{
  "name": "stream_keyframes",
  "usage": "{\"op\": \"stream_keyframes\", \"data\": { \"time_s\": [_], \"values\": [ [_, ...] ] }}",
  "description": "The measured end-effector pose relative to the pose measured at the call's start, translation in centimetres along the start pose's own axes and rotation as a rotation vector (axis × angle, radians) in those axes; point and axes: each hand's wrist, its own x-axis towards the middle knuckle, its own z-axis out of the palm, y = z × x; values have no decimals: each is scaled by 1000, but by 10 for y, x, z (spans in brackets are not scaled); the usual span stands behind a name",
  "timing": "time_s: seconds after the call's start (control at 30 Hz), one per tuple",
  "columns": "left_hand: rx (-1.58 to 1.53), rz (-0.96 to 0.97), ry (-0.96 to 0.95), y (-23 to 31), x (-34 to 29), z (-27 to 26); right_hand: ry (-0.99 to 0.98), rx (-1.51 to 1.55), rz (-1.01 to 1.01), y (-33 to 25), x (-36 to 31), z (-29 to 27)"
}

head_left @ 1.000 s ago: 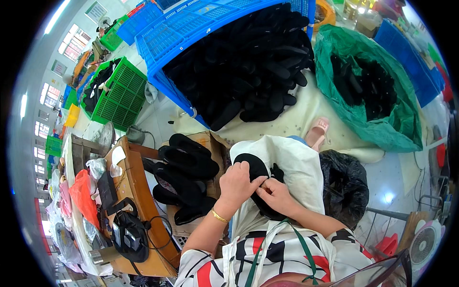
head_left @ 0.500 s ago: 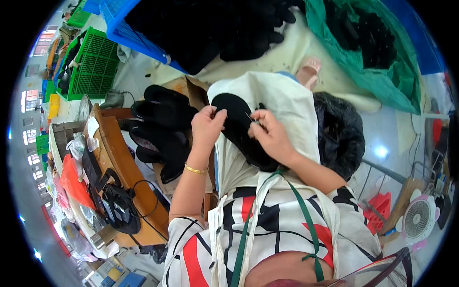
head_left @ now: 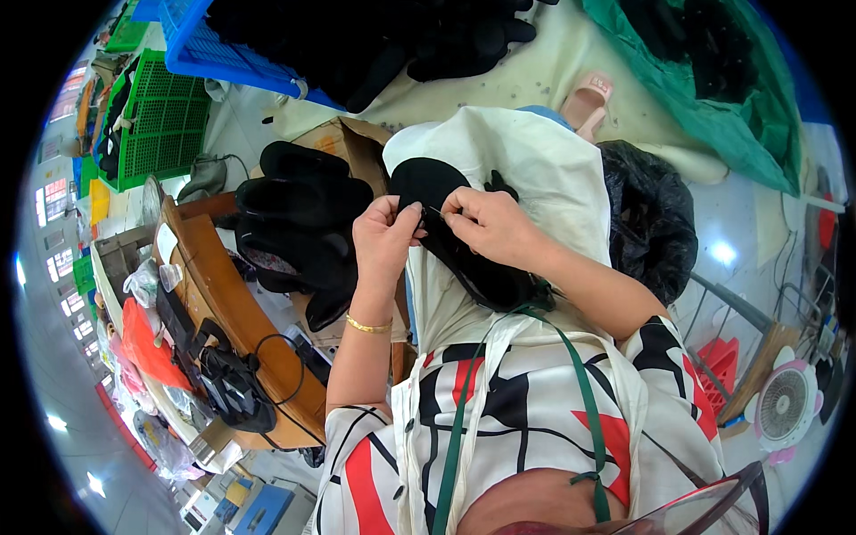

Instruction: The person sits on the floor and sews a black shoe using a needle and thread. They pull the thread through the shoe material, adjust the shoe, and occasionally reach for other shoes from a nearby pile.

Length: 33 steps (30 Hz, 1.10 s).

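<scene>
A black shoe [head_left: 430, 181] lies sole-end away from me across the white apron [head_left: 566, 201] on my lap, its upper part toward my body. At the shoe's left edge my left hand [head_left: 383, 239] is closed, thumb and fingers pinching the rim. My right hand [head_left: 492, 228] is closed over the middle of the shoe, close to the left fingertips. Between its thumb and fingers sticks out a thin, shiny needle [head_left: 436, 212]. Any thread is too fine to make out. A small black piece [head_left: 502, 185] shows just beyond the right hand.
Several black shoes [head_left: 299, 201] are heaped at my left by a cardboard box [head_left: 357, 147]. Beyond my lap stand a blue crate [head_left: 241, 71] of black shoes and a green sack [head_left: 749, 134]. A black plastic bag [head_left: 655, 223] is at right, a wooden table [head_left: 214, 267] at left.
My right hand has moved left with the needle, nearer to the left hand. The left hand keeps its pinch on the shoe. The whole view has shifted slightly.
</scene>
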Motion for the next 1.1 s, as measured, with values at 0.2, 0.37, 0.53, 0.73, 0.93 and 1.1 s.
{"op": "stream_keyframes", "data": {
  "time_s": [0.2,0.37,0.53,0.73,0.93,1.1],
  "values": [
    [-38,-18,-4,0,0,0,-16,-74,3,-2,3,0],
    [-49,-24,-7,-2,3,-1,-9,-131,-38,1,5,1],
    [-34,-41,-32,0,2,-3,3,-153,-74,11,9,6],
    [-124,-163,-112,-1,6,-9,71,-143,-120,21,4,20],
    [-178,-174,-166,-1,9,-12,64,-272,-151,17,6,18],
    [-162,-176,-154,0,10,-12,55,-323,-246,19,10,11]
  ]
}}
